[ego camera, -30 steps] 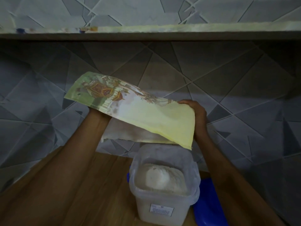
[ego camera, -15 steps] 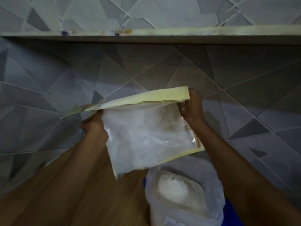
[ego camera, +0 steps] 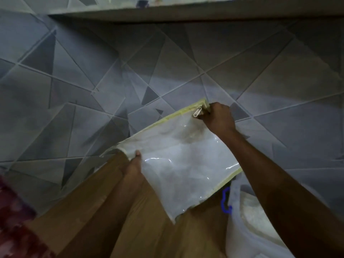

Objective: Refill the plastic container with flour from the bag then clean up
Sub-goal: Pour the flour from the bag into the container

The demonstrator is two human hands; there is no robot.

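Grey tiles (ego camera: 186, 62) cut into triangles filled most of the frame, with a pale shelf (ego camera: 186, 12) crossing the top edge and a brown wooden counter (ego camera: 152, 229) spreading across the lower middle. At the centre, the flour bag (ego camera: 182, 161) was held up in the air, flat and limp, its clear plastic side facing the camera and a yellow border running along its upper and right edges. The right hand (ego camera: 216, 118), right of centre, was clenched around the bag's upper right corner, where a metal clip (ego camera: 197, 111) showed on the yellow edge. The left hand (ego camera: 133, 162), just left of centre, pinched the bag's left edge, its thumb lying on the clear plastic. Below the bag's lower right edge, in the lower right of the frame, stood the plastic container (ego camera: 240, 226), largely hidden by the right forearm, with a white heap of flour (ego camera: 251, 216) visible inside. A blue handle (ego camera: 225, 202) showed at the container's left rim. At the lower left corner lay a blurred patch of dark red patterned cloth (ego camera: 14, 220).
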